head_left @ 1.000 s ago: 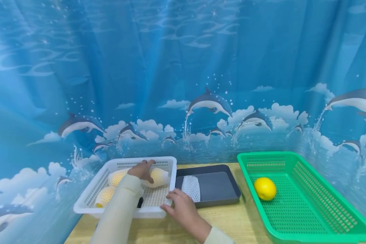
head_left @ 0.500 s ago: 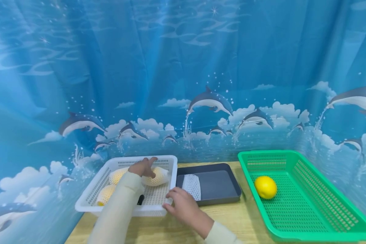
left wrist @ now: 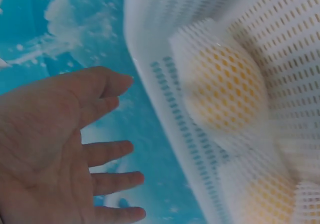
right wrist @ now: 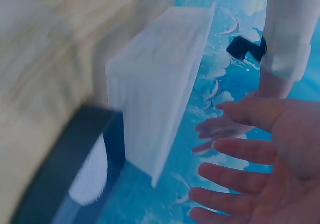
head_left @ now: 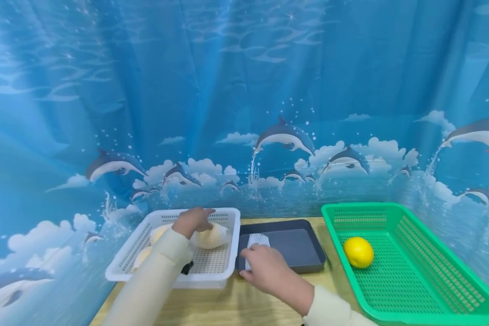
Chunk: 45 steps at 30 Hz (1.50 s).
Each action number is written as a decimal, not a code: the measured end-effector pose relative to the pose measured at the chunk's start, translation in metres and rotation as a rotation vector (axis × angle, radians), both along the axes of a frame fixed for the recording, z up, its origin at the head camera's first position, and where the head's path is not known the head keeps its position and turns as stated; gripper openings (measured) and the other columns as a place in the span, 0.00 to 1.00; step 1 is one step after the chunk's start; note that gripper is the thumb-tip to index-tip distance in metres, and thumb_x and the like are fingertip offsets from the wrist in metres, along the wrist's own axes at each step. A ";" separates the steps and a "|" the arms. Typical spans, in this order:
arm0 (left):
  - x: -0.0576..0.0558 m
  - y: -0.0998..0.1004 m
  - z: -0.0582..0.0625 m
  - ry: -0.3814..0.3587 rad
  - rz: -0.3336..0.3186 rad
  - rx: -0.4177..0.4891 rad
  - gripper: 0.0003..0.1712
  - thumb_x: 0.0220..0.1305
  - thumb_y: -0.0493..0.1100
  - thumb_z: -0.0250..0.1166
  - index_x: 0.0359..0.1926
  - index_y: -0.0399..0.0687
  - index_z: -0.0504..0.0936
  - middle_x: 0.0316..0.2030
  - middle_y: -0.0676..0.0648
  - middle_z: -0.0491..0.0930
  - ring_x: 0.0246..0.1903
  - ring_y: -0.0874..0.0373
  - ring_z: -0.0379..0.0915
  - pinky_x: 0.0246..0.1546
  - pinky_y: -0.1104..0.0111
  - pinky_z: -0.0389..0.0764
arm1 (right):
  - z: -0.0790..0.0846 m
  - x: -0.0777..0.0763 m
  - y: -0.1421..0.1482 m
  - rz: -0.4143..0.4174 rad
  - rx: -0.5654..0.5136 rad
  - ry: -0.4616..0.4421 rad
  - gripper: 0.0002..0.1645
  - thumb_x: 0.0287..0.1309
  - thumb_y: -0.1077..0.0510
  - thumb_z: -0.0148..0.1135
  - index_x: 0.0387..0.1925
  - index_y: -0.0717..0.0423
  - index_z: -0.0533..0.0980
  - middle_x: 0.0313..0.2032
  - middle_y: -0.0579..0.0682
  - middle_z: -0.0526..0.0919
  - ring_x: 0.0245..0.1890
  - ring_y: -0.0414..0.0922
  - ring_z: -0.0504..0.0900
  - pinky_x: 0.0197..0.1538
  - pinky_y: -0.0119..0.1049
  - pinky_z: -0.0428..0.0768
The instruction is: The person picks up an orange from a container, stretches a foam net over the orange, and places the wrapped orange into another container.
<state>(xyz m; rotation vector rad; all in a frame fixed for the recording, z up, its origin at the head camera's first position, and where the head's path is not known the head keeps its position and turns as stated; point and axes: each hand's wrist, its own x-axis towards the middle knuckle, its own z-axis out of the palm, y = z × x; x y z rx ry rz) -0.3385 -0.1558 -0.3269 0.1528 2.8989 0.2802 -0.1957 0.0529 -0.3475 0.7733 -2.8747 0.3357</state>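
Observation:
My left hand (head_left: pixel 193 222) hovers over the white basket (head_left: pixel 235 240), fingers spread and holding nothing. Below its fingertips lies a yellow fruit in a white foam net (head_left: pixel 213 237). The left wrist view shows this netted fruit (left wrist: pixel 225 89) and another netted fruit (left wrist: pixel 270 201) inside the basket, with the hand apart from both. My right hand (head_left: pixel 269 269) is above the left end of the dark grey tray (head_left: pixel 299 248). Its fingers are extended with nothing in them in the right wrist view. Partly hidden by it, a flat foam net (head_left: pixel 259 239) lies in the tray.
At the right stands a large green basket (head_left: pixel 444 253) with one bare yellow fruit (head_left: pixel 358 252) in it. The baskets and tray stand on a wooden table (head_left: pixel 244 308). A blue dolphin-print curtain (head_left: pixel 244 90) hangs right behind them.
My right hand has left the white basket's right rim and moved right, over the foam net in the tray. My left hand has lifted slightly off the netted fruit.

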 end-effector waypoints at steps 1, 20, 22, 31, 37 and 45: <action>0.003 0.002 0.002 0.006 -0.008 -0.003 0.33 0.67 0.47 0.63 0.71 0.58 0.65 0.70 0.38 0.60 0.69 0.35 0.53 0.64 0.36 0.57 | 0.003 0.001 0.005 -0.008 0.018 -0.001 0.23 0.52 0.47 0.71 0.47 0.55 0.81 0.39 0.50 0.84 0.37 0.47 0.82 0.38 0.42 0.83; 0.072 0.057 0.030 0.156 -0.307 -0.167 0.34 0.67 0.57 0.61 0.72 0.68 0.62 0.72 0.47 0.59 0.70 0.44 0.53 0.67 0.42 0.57 | 0.021 0.024 0.117 -0.082 0.069 -0.008 0.24 0.46 0.51 0.76 0.45 0.58 0.80 0.40 0.52 0.83 0.38 0.50 0.82 0.39 0.46 0.83; 0.080 0.064 0.035 0.166 -0.347 -0.160 0.35 0.67 0.57 0.60 0.72 0.68 0.61 0.72 0.46 0.59 0.70 0.44 0.54 0.66 0.41 0.59 | 0.020 0.025 0.127 -0.101 0.079 -0.030 0.26 0.46 0.50 0.76 0.46 0.57 0.80 0.42 0.53 0.83 0.39 0.51 0.82 0.39 0.46 0.83; 0.116 0.094 0.039 0.251 -0.488 -0.024 0.40 0.67 0.60 0.59 0.75 0.73 0.51 0.75 0.45 0.49 0.71 0.47 0.53 0.66 0.42 0.59 | 0.020 0.021 0.172 -0.176 0.108 0.040 0.30 0.49 0.45 0.73 0.49 0.59 0.79 0.45 0.58 0.83 0.40 0.55 0.83 0.34 0.48 0.83; 0.134 0.117 0.028 0.237 -0.551 0.099 0.43 0.67 0.63 0.57 0.75 0.77 0.43 0.75 0.45 0.47 0.69 0.48 0.57 0.65 0.44 0.62 | 0.021 0.009 0.201 -0.221 0.103 0.050 0.30 0.52 0.46 0.71 0.49 0.63 0.78 0.45 0.63 0.82 0.41 0.59 0.82 0.35 0.52 0.83; 0.150 0.154 -0.004 0.198 -0.609 0.226 0.47 0.65 0.70 0.53 0.73 0.81 0.33 0.76 0.48 0.45 0.71 0.52 0.51 0.64 0.42 0.62 | 0.020 -0.018 0.231 -0.327 0.069 -0.138 0.42 0.61 0.37 0.59 0.57 0.72 0.71 0.51 0.71 0.77 0.48 0.68 0.77 0.42 0.61 0.78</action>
